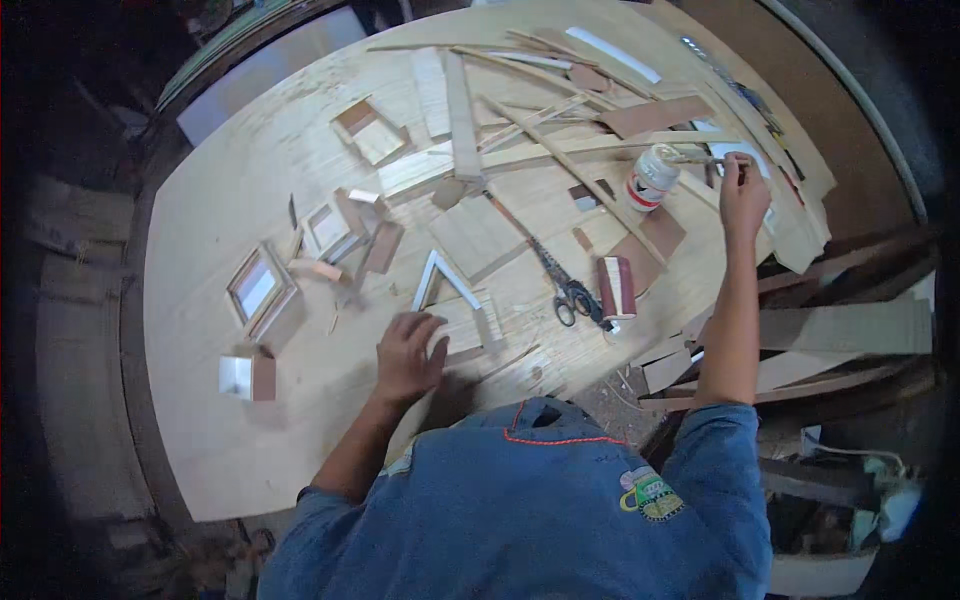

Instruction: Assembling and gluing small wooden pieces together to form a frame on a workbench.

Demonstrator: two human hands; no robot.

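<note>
My right hand [742, 195] pinches the end of a thin brush-like stick [698, 160], whose other end reaches the mouth of a glass jar [654, 176]. The jar has a red and white label and pale contents; it may be glue. Over the near part of the table, my left hand [408, 352] has its fingers apart, with the thumb to the right. Just beyond its fingertips lies a V-shaped piece of two joined strips [436, 268] with white edges. Whether the fingertips touch it, I cannot tell.
On the wooden tabletop [210, 440] stand several small box frames [262, 290] at the left. Scissors [572, 296] and a dark red block [617, 287] lie nearer the jar. Long wood strips [465, 120] spread across the back. Scrap boards [850, 330] are stacked off the right edge.
</note>
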